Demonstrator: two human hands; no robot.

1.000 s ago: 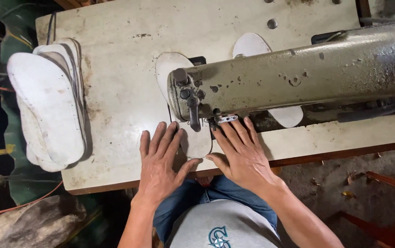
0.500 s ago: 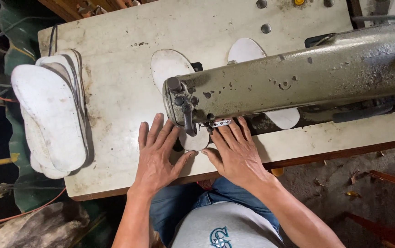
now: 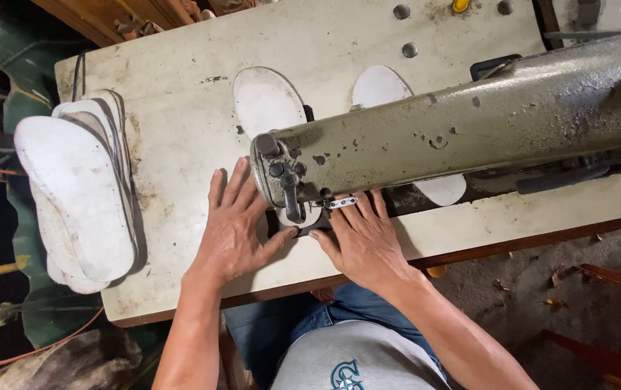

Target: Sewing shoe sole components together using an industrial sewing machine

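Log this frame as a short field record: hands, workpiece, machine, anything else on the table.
left hand: left hand flat on the table, fingers spread, beside the machine head
right hand: right hand flat, fingers under the machine arm by the needle
workpiece: white sole piece, mostly hidden under the sewing machine
second piece: another white sole piece behind the machine arm
stack: pile of white soles overhanging the table's left edge
surface: worn pale table

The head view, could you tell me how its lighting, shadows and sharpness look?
Head view: soft, even light with no glare on the pale table; the sewing machine arm shadows the strip beneath it; left hand, right hand and stacked white insoles are sharp; floor corners fall dark.
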